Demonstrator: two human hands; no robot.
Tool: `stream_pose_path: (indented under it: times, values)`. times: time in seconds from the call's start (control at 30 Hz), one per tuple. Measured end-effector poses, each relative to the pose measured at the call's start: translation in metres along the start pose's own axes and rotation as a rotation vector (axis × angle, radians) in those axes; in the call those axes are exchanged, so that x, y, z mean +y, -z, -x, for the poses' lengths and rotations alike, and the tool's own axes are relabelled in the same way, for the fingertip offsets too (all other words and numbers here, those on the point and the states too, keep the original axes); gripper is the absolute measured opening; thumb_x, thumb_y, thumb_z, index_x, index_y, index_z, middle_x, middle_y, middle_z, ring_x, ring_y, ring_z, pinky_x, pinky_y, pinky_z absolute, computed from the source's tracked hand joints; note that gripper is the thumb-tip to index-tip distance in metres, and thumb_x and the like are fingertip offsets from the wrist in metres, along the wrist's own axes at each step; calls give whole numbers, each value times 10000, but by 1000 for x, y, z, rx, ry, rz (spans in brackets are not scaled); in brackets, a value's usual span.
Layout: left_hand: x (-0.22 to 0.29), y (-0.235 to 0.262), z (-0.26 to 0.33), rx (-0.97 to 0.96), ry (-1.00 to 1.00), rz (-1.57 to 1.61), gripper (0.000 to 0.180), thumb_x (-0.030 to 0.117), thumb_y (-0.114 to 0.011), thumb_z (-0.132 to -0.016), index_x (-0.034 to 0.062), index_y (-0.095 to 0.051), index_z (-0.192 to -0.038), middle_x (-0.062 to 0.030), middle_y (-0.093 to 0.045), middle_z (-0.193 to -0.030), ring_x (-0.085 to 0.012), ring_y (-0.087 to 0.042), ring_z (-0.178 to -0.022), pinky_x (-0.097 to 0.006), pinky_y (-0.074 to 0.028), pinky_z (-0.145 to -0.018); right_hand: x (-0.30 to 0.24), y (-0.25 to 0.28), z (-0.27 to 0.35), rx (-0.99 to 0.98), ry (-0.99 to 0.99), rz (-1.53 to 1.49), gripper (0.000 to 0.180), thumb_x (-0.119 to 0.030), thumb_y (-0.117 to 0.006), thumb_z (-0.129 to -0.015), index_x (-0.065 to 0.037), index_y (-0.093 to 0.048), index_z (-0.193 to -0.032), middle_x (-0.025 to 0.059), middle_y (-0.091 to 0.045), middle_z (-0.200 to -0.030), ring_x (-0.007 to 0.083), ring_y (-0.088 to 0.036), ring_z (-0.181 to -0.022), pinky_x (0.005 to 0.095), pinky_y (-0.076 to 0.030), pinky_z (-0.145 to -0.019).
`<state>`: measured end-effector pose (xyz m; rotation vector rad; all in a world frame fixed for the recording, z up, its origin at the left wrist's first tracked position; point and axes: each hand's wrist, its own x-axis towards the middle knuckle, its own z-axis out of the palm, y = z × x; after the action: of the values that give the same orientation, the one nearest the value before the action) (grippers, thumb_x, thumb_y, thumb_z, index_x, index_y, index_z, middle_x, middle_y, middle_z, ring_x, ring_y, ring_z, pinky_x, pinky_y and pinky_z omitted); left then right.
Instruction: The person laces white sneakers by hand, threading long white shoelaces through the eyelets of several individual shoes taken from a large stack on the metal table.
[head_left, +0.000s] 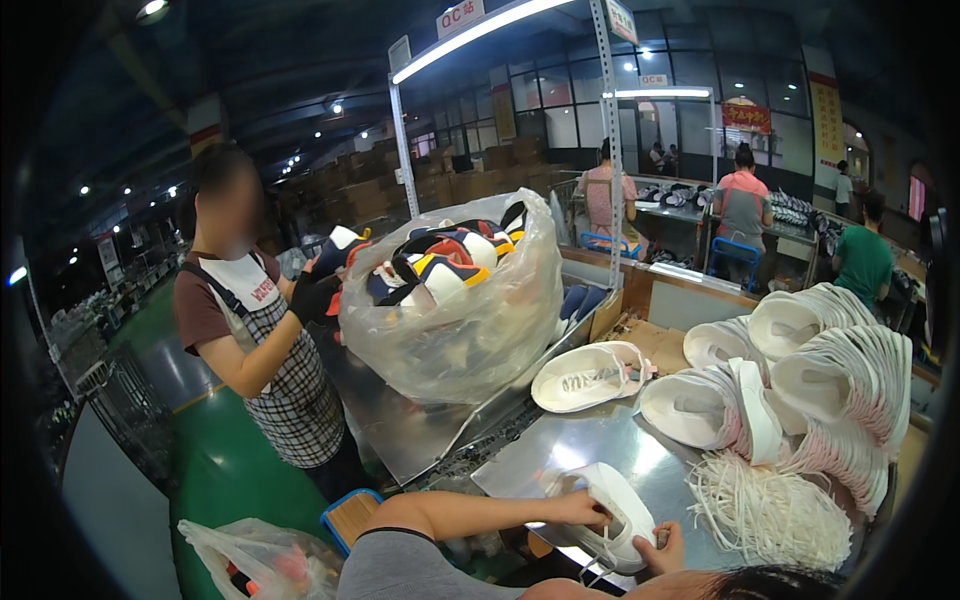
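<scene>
A white shoe upper (pixel 630 508) lies tilted over the near edge of the metal worktable, its opening facing up. My left hand (pixel 583 509) reaches in from the left, with its fingers closed on the upper's inner edge. At the upper's right end my right hand (pixel 663 550) grips the rim between thumb and fingers. A thin white lace (pixel 597 574) hangs below the upper. Just beyond my hands a second white upper (pixel 590 377), laced in front, rests on the table. To the right lies a heap of white laces (pixel 770 510).
Stacks of nested white uppers (pixel 840 375) fill the table's right side. A large clear bag (pixel 450 340) of multicoloured uppers stands far left, where a gloved co-worker (pixel 265 330) holds one. A wooden-topped stool (pixel 352 517) and another plastic bag (pixel 265 560) are at lower left.
</scene>
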<state>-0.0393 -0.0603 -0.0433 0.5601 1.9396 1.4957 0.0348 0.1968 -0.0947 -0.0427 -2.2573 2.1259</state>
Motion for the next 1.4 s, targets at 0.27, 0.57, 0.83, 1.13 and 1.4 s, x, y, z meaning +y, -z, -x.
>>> stream_pose_path:
  times: [0.27,0.57,0.83,1.13,1.4]
  values:
    - [33,24,30,513,-540,-803,94,103,-616,-781,19,-573,-778,-156,-561,-821,-375,-564,-800,-457,-467,-694,2,0,-5,-127,-184,-9,471,-281,-821,-783,-90,-471,-1034,39,-580,-720,104,-514,-568,284,-420,-488]
    - [20,194,121,1139,46,-1231,65,63,-568,-785,33,-599,-832,-179,-585,-847,-390,-582,-821,-489,-468,-698,-64,62,37,-90,-357,53,331,-135,-786,-770,-74,-522,-960,18,-560,-797,100,-517,-687,262,-428,-583]
    - [67,82,88,817,-219,-787,43,-10,-586,-884,9,-575,-848,-119,-575,-843,-249,-562,-741,-325,-452,-650,-59,32,-3,-111,-161,236,426,-352,-748,-833,-48,-534,-1042,76,-594,-914,163,-531,-818,308,-449,-719]
    - [124,-14,31,-10,-408,-76,35,31,-603,-923,27,-635,-912,-43,-620,-991,-122,-575,-806,-232,-438,-703,-81,34,8,274,-31,685,344,-277,-713,-854,-74,-612,-1112,148,-660,-881,289,-657,-765,359,-507,-677]
    - [122,19,17,88,-259,973,157,141,-589,-966,0,-578,-1036,-80,-590,-966,-119,-494,-664,-231,-393,-554,-53,-25,-11,364,265,482,183,-70,-570,-907,-45,-572,-1089,140,-655,-909,317,-681,-807,382,-550,-652]
